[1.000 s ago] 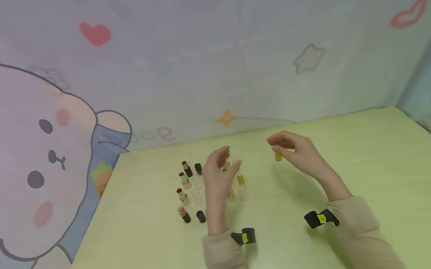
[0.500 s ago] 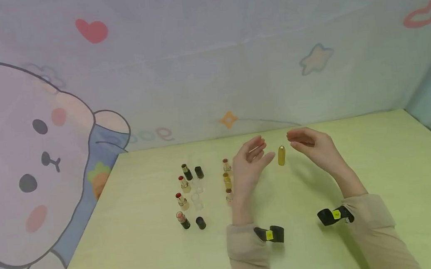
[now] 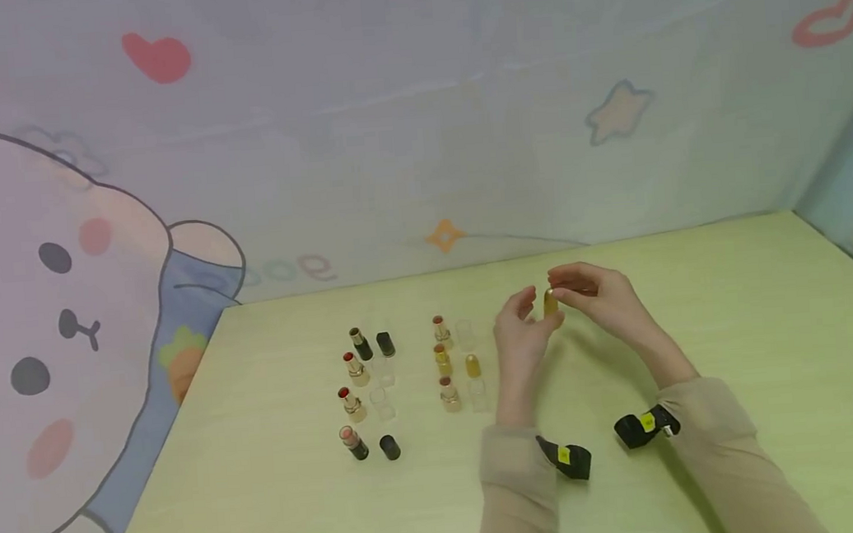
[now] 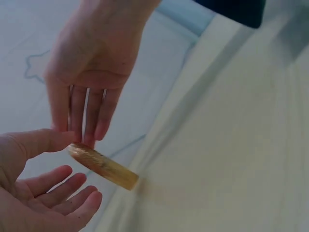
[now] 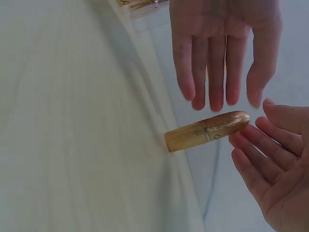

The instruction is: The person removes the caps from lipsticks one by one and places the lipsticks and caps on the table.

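Note:
A closed gold lipstick (image 3: pixel 549 302) stands upright on the table between my two hands. My left hand (image 3: pixel 520 334) is at its left side with fingers apart and relaxed; in the left wrist view its thumb overlaps the tube's rounded top. From the right, my right hand (image 3: pixel 598 297) reaches in, fingertips right by the top. In the right wrist view the gold lipstick (image 5: pixel 207 131) shows whole, with a small mark on its side. The right thumb there stays apart from it, and no finger curls round it.
Left of my hands stand several uncapped lipsticks, among them a red one (image 3: pixel 351 404), a pink one (image 3: pixel 353 442) and a gold-cased one (image 3: pixel 442 359). Beside them are their caps: black (image 3: pixel 390 447), clear (image 3: pixel 477 394) and gold (image 3: pixel 473 366). A printed cloth (image 3: pixel 388 137) hangs behind the table.
My left hand has moved right, away from the uncapped lipsticks, to the gold lipstick. My right hand drew back a little from it, then came close again. The lipstick keeps standing.

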A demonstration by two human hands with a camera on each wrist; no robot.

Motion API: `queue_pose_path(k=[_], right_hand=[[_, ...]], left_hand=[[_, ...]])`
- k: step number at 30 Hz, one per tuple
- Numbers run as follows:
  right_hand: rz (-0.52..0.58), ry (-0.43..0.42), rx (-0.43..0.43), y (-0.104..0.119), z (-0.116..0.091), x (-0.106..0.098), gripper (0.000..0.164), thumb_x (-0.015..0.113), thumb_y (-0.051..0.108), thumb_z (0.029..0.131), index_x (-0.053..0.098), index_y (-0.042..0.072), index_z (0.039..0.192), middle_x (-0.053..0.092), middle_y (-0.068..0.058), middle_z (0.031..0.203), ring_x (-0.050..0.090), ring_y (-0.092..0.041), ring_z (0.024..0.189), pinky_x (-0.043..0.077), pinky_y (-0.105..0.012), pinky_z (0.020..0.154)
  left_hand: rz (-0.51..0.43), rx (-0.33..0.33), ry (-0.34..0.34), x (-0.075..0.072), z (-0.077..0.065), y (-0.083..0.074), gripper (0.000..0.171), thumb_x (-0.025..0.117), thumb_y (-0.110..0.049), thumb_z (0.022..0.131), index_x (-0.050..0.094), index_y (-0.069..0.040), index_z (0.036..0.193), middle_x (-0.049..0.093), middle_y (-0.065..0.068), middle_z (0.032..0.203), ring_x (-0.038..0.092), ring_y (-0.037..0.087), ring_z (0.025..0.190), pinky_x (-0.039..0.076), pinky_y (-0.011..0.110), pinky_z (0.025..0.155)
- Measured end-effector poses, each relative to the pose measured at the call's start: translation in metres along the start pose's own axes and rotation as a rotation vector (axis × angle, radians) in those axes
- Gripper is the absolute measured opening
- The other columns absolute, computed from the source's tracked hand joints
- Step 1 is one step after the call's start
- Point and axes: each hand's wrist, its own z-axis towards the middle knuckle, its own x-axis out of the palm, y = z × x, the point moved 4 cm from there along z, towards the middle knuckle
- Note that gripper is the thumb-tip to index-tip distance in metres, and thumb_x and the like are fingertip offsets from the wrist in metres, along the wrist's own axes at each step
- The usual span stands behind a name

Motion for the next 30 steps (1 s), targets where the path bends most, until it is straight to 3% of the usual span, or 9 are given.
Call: queue_pose_path(k=[4, 8, 10, 19, 30], right_hand=[[-0.01, 0.009, 0.015, -0.001, 0.001, 0.007, 0.038, 0.061, 0.021, 0.095, 0.058, 0.001, 0.127, 0.062, -0.02, 0.127, 0.06, -0.036, 0.115, 0.051, -0.02, 0.088], [-0.014, -0.005, 0.03, -0.001, 0.001, 0.012, 0.037, 0.062, 0.016, 0.094, 0.057, -0.001, 0.127, 0.061, -0.022, 0.127, 0.06, -0.039, 0.115, 0.053, -0.044, 0.093], [-0.022, -0.016, 0.036, -0.002, 0.002, 0.014, 0.036, 0.061, 0.013, 0.094, 0.057, -0.001, 0.127, 0.061, -0.024, 0.126, 0.06, -0.04, 0.114, 0.052, -0.049, 0.094], [-0.063, -0.07, 0.04, -0.008, 0.003, 0.018, 0.032, 0.062, 0.012, 0.093, 0.06, -0.002, 0.122, 0.065, -0.024, 0.118, 0.064, -0.039, 0.108, 0.053, -0.05, 0.09], [-0.075, -0.081, 0.026, -0.01, 0.004, 0.018, 0.028, 0.063, 0.011, 0.092, 0.063, -0.002, 0.117, 0.068, -0.023, 0.113, 0.066, -0.038, 0.104, 0.054, -0.049, 0.087]], left_hand=[[0.015, -0.04, -0.033, 0.004, 0.004, 0.009, 0.047, 0.074, 0.0, 0.078, 0.062, -0.004, 0.123, 0.064, 0.011, 0.126, 0.057, 0.03, 0.122, 0.049, 0.041, 0.102], [0.059, -0.046, -0.045, 0.005, 0.008, 0.017, 0.041, 0.072, 0.001, 0.078, 0.066, -0.006, 0.118, 0.068, 0.01, 0.119, 0.061, 0.029, 0.117, 0.051, 0.039, 0.098], [0.085, -0.038, -0.041, 0.006, 0.011, 0.02, 0.037, 0.072, 0.0, 0.079, 0.067, -0.006, 0.115, 0.069, 0.01, 0.117, 0.063, 0.028, 0.114, 0.052, 0.038, 0.096], [0.211, 0.009, -0.096, 0.011, 0.017, 0.03, 0.022, 0.074, -0.004, 0.078, 0.074, -0.009, 0.1, 0.074, 0.006, 0.103, 0.067, 0.024, 0.101, 0.054, 0.038, 0.089], [0.283, 0.051, -0.128, 0.011, 0.017, 0.029, 0.013, 0.078, -0.008, 0.076, 0.076, -0.011, 0.088, 0.076, 0.002, 0.088, 0.068, 0.02, 0.09, 0.054, 0.036, 0.082]])
